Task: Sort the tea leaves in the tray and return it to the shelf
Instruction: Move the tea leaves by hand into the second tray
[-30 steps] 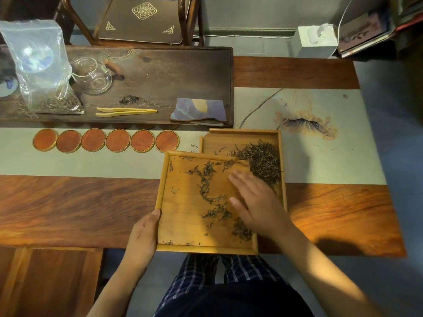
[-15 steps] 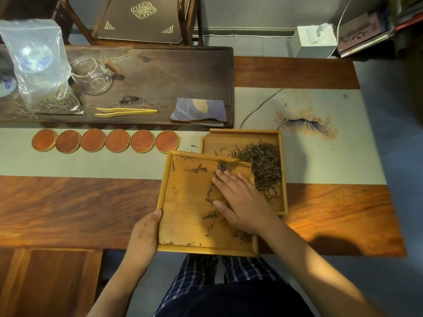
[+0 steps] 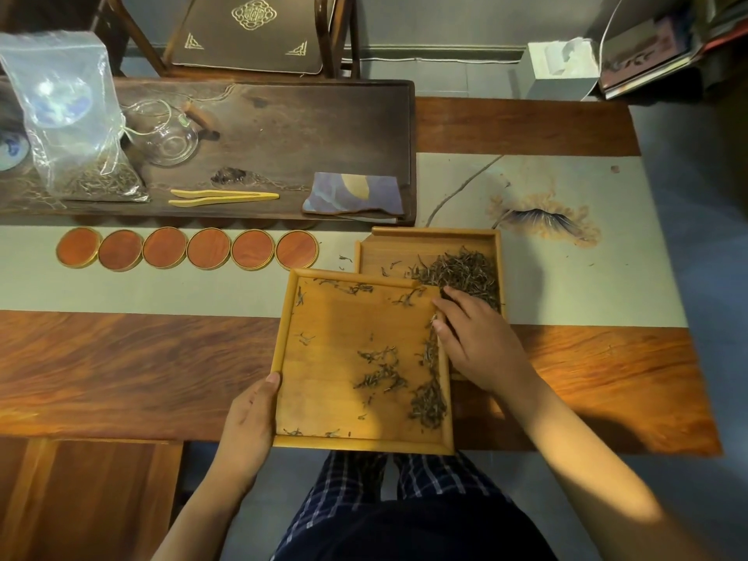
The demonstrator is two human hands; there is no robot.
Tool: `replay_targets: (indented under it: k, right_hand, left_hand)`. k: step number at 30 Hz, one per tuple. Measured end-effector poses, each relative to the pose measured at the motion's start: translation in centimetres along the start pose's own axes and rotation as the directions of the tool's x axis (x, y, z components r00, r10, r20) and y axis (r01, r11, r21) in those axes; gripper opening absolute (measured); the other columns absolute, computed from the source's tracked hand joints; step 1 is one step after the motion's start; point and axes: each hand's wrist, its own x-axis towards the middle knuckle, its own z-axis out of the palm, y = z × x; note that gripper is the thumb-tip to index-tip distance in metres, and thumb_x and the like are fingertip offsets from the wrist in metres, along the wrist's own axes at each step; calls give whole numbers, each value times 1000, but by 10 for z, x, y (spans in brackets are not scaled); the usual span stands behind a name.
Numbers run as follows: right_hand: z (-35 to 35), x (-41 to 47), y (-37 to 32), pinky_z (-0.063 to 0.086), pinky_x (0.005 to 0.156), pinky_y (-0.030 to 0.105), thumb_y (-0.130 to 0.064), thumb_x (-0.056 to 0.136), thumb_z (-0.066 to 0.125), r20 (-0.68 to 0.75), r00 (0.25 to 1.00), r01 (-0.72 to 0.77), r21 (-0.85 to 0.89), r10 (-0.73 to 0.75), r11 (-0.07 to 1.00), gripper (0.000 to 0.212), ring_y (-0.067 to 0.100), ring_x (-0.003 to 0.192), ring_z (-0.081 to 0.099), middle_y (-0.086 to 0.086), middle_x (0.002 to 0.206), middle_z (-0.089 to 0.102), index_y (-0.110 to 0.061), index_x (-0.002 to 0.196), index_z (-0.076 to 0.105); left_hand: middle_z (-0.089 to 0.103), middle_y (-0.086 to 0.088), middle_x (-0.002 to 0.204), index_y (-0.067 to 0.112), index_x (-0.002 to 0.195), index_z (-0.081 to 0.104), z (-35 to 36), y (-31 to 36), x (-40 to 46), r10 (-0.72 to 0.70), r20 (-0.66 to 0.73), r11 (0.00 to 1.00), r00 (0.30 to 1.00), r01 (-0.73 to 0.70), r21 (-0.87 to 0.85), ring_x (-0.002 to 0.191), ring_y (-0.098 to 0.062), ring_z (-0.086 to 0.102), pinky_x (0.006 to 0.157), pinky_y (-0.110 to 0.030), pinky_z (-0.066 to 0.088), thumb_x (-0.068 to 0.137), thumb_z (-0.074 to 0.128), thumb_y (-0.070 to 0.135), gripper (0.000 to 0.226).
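Left hand (image 3: 247,415) grips the square light-wood tray (image 3: 324,358) by its left rim; right hand (image 3: 475,342), fingers relaxed, rests on its right edge beside scattered dark tea leaves (image 3: 425,394).

Near tray (image 3: 283,358): pale wood, matt, smooth. Table (image 3: 121,366): reddish wood, glossy grain. Bag (image 3: 60,107): clear crinkled plastic. Pitcher (image 3: 170,135): glass. Runner (image 3: 162,289): matt cloth.

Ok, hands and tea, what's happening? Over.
Left hand grips near tray. Right hand at its far right corner, over leaves. Second tray underneath.
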Motion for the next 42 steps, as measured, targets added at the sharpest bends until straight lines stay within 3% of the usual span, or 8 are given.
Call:
replay_targets:
  k: [5,10,16,23,27,33,39,42]
  right_hand:
    - [-5,-7,-34,43,99,36,-44,98,28,-69,995,79,87,-73,993,51,22,124,49,8,136,52,-14,132,51]
    - [9,-20,-66,44,96,36,-43,98,30,39,968,241,100,-246,965,49,20,121,51,6,134,55,-16,130,54]
    - [14,-38,-55,50,87,39,-37,98,31,-64,998,33,47,-30,998,45,24,103,58,10,113,61,-7,112,63]
    - [15,-20,-39,46,94,40,-36,98,36,-47,999,-6,-31,4,1000,44,29,112,57,15,122,60,-5,118,60]
    - [12,-2,-25,39,102,40,-36,99,36,-30,998,-57,-35,56,998,45,29,124,48,16,134,52,-6,130,52]
    - [2,2,-18,40,99,38,-34,99,35,-121,990,-68,35,72,997,45,27,120,49,13,130,54,-5,129,52]
    - [11,-7,-46,1,116,35,-51,98,16,75,971,226,21,-227,974,62,18,144,21,4,156,25,-16,147,31]
    - [17,-3,-41,-6,116,32,-51,98,12,90,984,153,14,-154,988,62,15,146,11,2,159,14,-17,150,20]
  left_hand:
    - [65,-26,83,-9,90,62,0,2,3,26,2,1000,1000,-26,18,76,-24,60,72,-33,46,103,36,31,49]
    - [68,-10,78,0,87,66,3,2,5,13,-33,999,999,-11,36,71,-14,63,65,-24,47,103,37,32,46]
    - [69,-6,75,3,84,67,3,0,3,1,-53,999,999,1,39,69,-12,62,65,-24,47,102,37,33,46]
    - [71,-18,92,5,93,69,7,0,-1,-8,-39,999,999,10,48,85,-25,67,74,-29,49,102,36,32,44]
    - [71,-18,93,3,93,69,9,-1,-3,-9,-34,999,999,10,41,79,-18,67,68,-20,50,102,37,32,44]
    - [68,-25,96,-1,95,66,7,1,-5,-14,-35,1000,999,14,19,87,-31,64,78,-35,49,102,36,32,45]
    - [65,-28,92,-8,95,63,8,2,-5,16,-34,1000,999,-15,24,82,-28,61,71,-28,48,102,36,28,45]
    - [66,-26,90,-7,96,64,9,1,-4,24,-29,1000,999,-23,20,82,-32,61,69,-23,50,102,37,27,44]
